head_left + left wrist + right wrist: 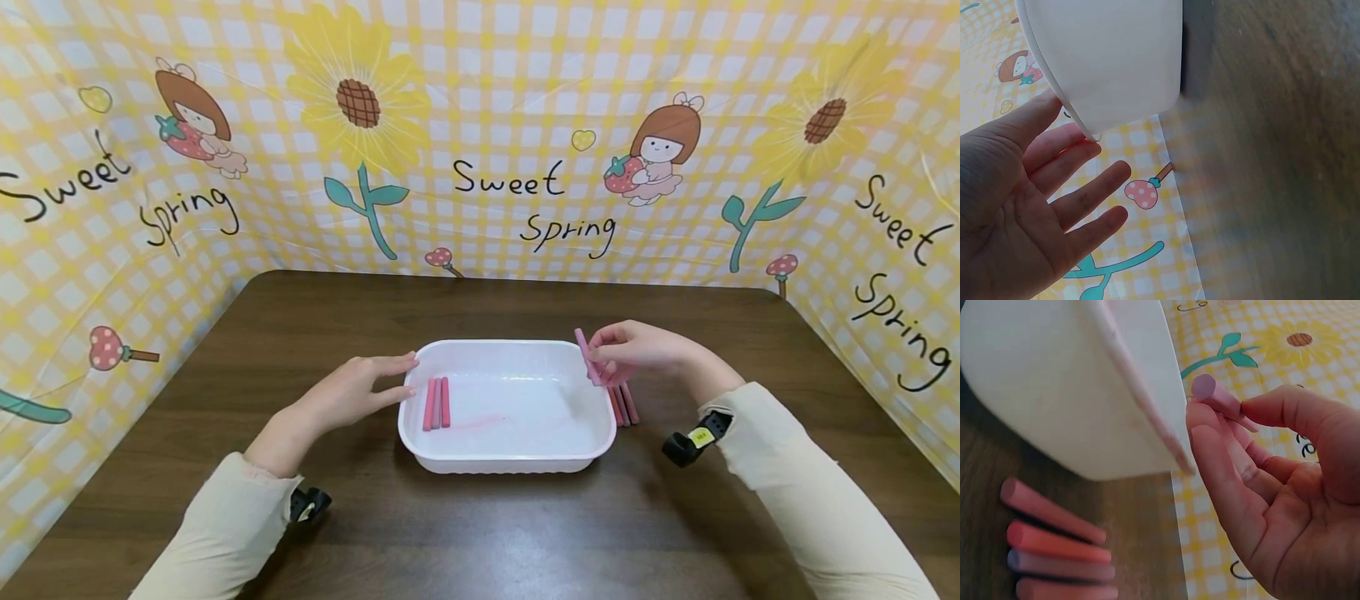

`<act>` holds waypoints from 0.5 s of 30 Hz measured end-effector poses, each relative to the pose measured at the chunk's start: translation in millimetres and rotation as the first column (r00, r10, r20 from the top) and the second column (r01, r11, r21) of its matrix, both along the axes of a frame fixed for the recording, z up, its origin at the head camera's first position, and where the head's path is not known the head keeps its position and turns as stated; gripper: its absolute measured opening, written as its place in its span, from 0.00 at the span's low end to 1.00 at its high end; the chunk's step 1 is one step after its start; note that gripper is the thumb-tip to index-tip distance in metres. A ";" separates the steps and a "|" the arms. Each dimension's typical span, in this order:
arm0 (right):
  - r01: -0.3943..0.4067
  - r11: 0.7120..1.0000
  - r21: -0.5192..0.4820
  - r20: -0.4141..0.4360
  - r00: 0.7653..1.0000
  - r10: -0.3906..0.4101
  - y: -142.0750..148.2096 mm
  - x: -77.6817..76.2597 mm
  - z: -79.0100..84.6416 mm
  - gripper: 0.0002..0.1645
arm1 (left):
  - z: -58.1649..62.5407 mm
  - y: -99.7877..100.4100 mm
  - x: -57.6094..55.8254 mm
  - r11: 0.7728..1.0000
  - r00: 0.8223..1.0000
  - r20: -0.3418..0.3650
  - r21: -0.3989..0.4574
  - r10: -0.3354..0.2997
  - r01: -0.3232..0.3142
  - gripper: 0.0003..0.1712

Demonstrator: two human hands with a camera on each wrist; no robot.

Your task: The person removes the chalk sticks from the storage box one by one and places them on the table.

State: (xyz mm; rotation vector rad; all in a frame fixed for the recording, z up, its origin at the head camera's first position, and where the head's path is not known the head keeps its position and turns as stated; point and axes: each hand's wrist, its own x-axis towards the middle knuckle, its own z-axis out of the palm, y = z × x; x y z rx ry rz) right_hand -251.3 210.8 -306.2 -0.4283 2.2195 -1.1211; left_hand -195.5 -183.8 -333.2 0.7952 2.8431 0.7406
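A pinkish-purple stick of chalk [1216, 397] is pinched between the thumb and fingers of my right hand [637, 350]. That hand is at the right rim of a white rectangular tray [506, 464], with the chalk raised and tilted in the head view. My left hand [348, 390] reaches to the tray's left rim, its fingertips at the edge and its other fingers loosely extended in the left wrist view. Three chalk sticks [437, 404] in pink and mauve shades lie side by side inside the tray, near its left wall.
Several more chalk sticks [1060, 540] lie in a row on the brown table [480, 533], just outside the tray's right wall. Pink dust marks the tray floor. A yellow checked cloth [510, 108] hangs behind the table and along both sides.
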 end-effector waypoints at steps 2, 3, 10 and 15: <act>0.009 1.000 -0.005 0.004 1.000 -0.009 5.7 1.5 -1.4 0.18 | 0.1 0.0 0.3 1.000 1.000 0.000 0.002 0.000 0.000 0.30; 0.013 1.000 -0.007 0.002 1.000 -0.013 8.7 2.1 -2.3 0.19 | 0.2 0.0 0.4 1.000 1.000 0.000 0.003 0.001 -0.001 0.30; 0.065 0.997 -0.038 0.029 0.998 -0.064 27.4 6.9 -9.1 0.22 | 0.2 0.0 0.6 1.000 1.000 0.006 0.000 0.007 -0.007 0.30; 0.095 0.994 -0.061 0.053 0.994 -0.091 38.8 10.4 -14.7 0.22 | 0.3 0.1 0.4 1.000 1.000 0.008 0.002 0.003 -0.003 0.31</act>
